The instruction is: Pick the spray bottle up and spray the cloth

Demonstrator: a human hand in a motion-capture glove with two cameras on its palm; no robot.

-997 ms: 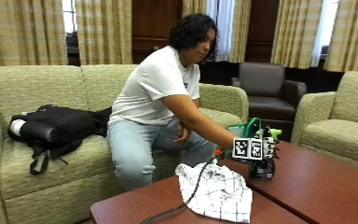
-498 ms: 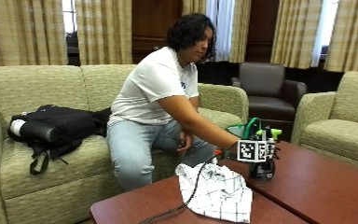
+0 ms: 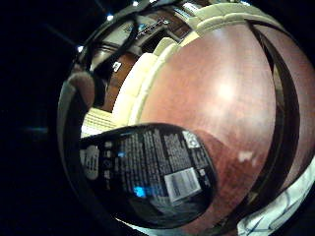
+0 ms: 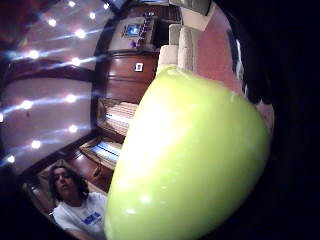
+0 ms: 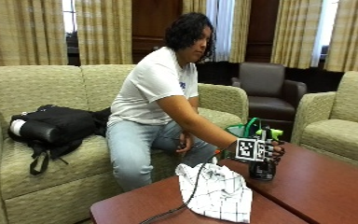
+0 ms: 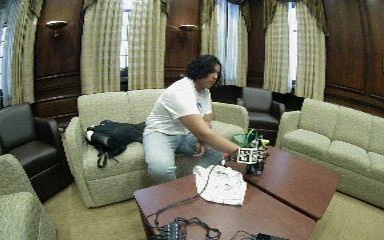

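On the red-brown tabletop we see one spray bottle — dark body, lime-green spray head — standing upright beside one white checked cloth. One gloved right hand is wrapped around the bottle's upper part, gripping it — the bottle's base appears to rest on the wood.

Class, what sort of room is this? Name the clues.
Probably a formal lounge or lobby: dark wood-panelled walls, tall curtained windows, and several sofas around a low wooden table.

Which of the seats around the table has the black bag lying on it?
The beige sofa the person sits on; the black bag lies beside them.
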